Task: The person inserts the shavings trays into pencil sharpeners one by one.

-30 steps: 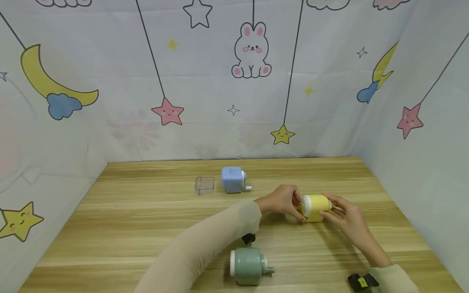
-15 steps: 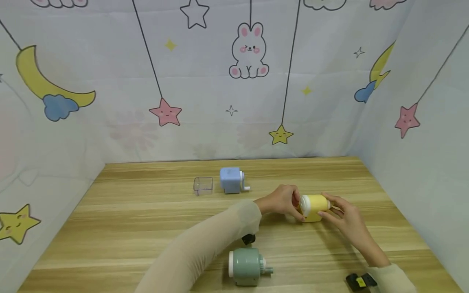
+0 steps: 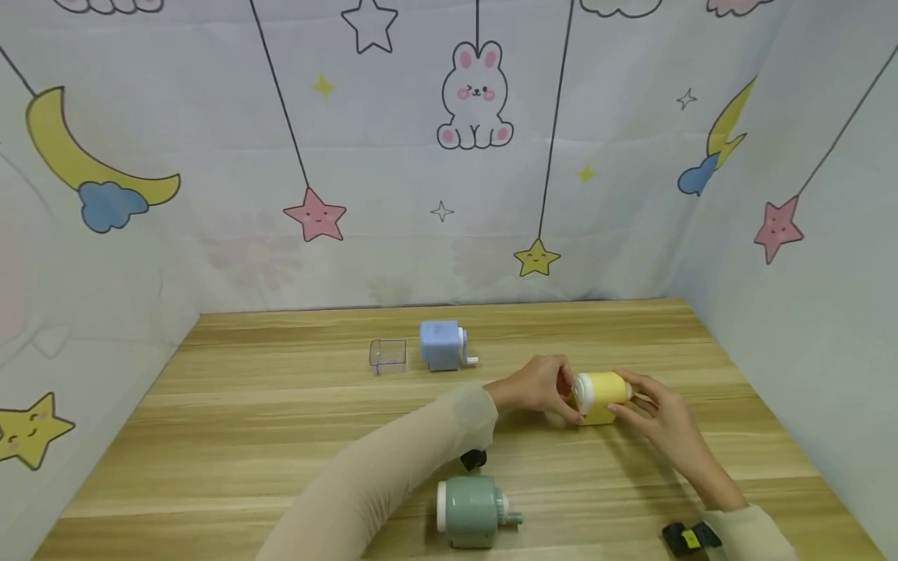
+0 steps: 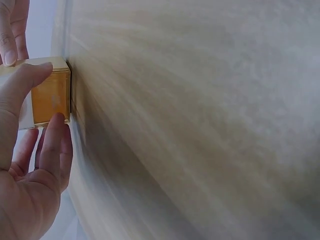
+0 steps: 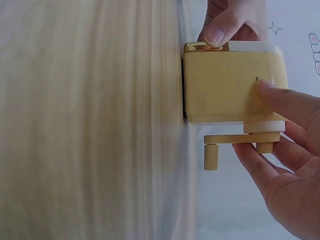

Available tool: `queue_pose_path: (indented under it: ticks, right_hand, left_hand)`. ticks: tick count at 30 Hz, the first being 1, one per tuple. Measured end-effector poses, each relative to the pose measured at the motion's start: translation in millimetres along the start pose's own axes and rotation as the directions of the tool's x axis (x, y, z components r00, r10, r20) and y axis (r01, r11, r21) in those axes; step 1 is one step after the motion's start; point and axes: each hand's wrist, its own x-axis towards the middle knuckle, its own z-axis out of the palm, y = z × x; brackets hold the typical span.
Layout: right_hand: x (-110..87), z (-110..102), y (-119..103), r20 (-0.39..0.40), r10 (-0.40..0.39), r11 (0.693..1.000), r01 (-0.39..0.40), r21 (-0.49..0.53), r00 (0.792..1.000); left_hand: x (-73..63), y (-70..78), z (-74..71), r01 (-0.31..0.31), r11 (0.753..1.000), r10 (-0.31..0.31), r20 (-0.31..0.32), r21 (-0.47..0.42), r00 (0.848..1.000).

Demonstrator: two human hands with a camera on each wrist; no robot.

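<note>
Pinching the amber drawer (image 4: 52, 97) at the white-faced end of the yellow sharpener (image 3: 609, 388), left hand (image 3: 536, 383) thumb and fingertip are pressing opposite sides. Right hand (image 3: 665, 417) is holding the other end, thumb lying on the yellow body, fingers reaching around by the crank (image 5: 227, 139). Sharpener is standing upright on the table (image 3: 245, 413), right of centre. Blue sharpener (image 3: 440, 345) is standing farther back, clear bin (image 3: 389, 356) sitting just beside it; green sharpener (image 3: 471, 512) is sitting nearer the person.
</note>
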Motion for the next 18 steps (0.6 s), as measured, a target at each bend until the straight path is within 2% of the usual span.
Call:
queue_pose_path:
  ticks: [12,18]
  right_hand:
    - [0.3,-1.1,-0.8,0.007,0.026,1.0,-0.026,0.001,1.0]
    - [-0.2,-0.6,-0.7,0.012,0.027,1.0,-0.028,0.014,1.0]
  left_hand:
    - [-1.7,1.9,-2.8,-0.045,0.999,0.045,0.005,-0.026,0.999]
    - [-5.5,4.0,-5.9,-0.027,0.996,0.031,0.044,-0.089,0.999]
